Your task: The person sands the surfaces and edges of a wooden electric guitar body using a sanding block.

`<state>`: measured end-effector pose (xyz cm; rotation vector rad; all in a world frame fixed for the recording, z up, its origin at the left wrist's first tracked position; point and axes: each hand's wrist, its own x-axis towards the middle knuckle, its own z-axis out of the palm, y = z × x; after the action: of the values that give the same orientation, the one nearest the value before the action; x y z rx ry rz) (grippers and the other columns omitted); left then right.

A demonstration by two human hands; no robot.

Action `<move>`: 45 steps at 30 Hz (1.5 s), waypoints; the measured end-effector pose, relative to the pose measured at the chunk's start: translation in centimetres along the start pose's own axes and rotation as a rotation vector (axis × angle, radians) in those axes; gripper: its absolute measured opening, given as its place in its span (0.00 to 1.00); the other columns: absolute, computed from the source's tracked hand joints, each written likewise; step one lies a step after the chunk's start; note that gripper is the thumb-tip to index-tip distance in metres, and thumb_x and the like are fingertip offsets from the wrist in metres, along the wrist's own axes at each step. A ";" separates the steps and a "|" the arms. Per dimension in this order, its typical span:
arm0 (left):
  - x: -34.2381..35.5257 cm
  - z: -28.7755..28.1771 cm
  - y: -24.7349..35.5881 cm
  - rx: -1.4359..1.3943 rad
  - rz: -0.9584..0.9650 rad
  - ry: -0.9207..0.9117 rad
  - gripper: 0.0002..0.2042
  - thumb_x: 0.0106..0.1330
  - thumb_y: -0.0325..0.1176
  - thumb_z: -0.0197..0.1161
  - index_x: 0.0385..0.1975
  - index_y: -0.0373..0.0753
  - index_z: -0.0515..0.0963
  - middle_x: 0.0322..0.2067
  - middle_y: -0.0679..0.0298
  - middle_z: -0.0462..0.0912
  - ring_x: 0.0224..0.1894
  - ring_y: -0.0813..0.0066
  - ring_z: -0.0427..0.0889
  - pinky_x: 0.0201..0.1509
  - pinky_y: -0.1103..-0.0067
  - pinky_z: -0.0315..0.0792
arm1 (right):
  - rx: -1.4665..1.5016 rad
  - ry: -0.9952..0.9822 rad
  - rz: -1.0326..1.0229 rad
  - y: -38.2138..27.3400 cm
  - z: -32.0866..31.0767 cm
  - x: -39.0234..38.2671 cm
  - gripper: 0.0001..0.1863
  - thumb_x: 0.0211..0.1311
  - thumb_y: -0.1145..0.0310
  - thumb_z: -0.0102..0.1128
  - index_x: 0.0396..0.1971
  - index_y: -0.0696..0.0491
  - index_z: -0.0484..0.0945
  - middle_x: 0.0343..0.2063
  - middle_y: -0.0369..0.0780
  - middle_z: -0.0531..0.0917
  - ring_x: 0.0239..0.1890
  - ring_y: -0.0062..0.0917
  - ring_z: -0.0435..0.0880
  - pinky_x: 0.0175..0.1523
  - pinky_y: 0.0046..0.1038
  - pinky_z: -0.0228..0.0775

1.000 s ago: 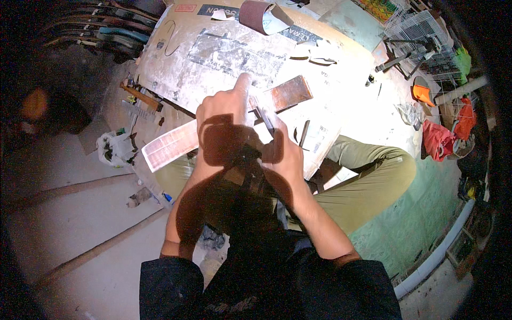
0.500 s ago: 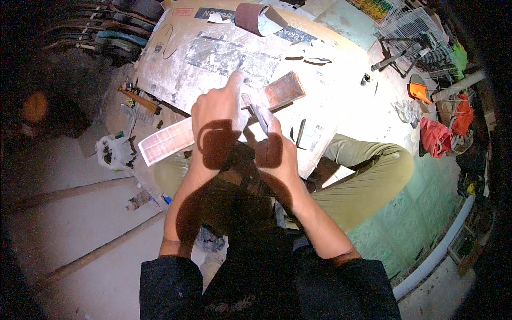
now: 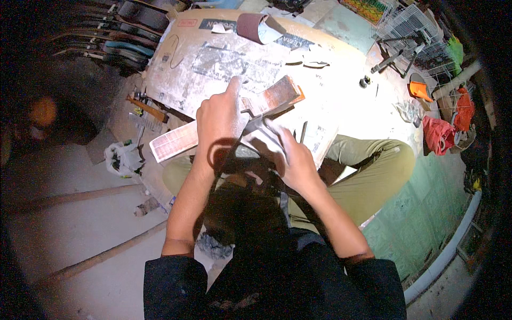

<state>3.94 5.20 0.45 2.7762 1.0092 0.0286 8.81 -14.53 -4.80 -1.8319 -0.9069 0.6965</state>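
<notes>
A long flat reddish-brown wooden piece [image 3: 175,142], dusted with white powder, lies slantwise across my lap, its far right end tilted up. My left hand [image 3: 217,120] is closed over its middle, the index finger stretched forward along it. Close beside, my right hand [image 3: 296,162] grips a folded grey-and-white sheet [image 3: 266,137] that looks like sandpaper. The sheet's upper edge is near the side of the wood; whether they touch I cannot tell. Shadow hides the fingertips beneath and the underside of the wood.
Powder-covered cardboard [image 3: 186,69] lies in front of me, with a curled brown sandpaper sheet [image 3: 253,28] on it. A wooden-handled tool [image 3: 146,109] and a white plastic bag [image 3: 124,159] sit at left. A wire rack [image 3: 413,32], an orange object [image 3: 420,90] and a red bag [image 3: 438,134] are at right.
My right hand has moved down and to the right, away from the wood, and its folded sheet shows more. The wood has turned slightly, its right end tilting.
</notes>
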 end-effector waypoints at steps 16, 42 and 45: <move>0.9 -1.6 -0.1 0.091 0.472 0.012 0.15 0.57 0.24 0.57 0.44 0.44 0.81 0.47 0.56 0.80 0.47 0.49 0.80 0.50 0.63 0.77 | 0.367 0.042 0.181 5.8 -1.7 -5.6 0.25 0.55 0.84 0.49 0.56 0.61 0.71 0.46 0.52 0.82 0.52 0.36 0.82 0.60 0.31 0.68; 0.6 -1.4 -0.3 0.083 0.548 -0.004 0.18 0.50 0.22 0.64 0.43 0.47 0.83 0.58 0.65 0.78 0.52 0.51 0.77 0.57 0.66 0.75 | 0.444 0.057 0.191 4.7 -0.9 -4.3 0.28 0.54 0.88 0.43 0.58 0.64 0.69 0.54 0.48 0.80 0.61 0.31 0.76 0.68 0.28 0.60; 0.3 -1.7 0.0 0.059 0.527 -0.006 0.18 0.50 0.21 0.64 0.42 0.47 0.83 0.58 0.65 0.78 0.52 0.51 0.77 0.56 0.66 0.76 | 0.401 0.070 0.195 3.7 -0.9 -3.3 0.28 0.53 0.88 0.44 0.57 0.64 0.69 0.53 0.49 0.80 0.60 0.33 0.77 0.67 0.28 0.61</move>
<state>4.01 5.71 2.08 3.0064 0.2556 0.0631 8.67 -18.75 -7.57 -1.5832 -0.5013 0.8614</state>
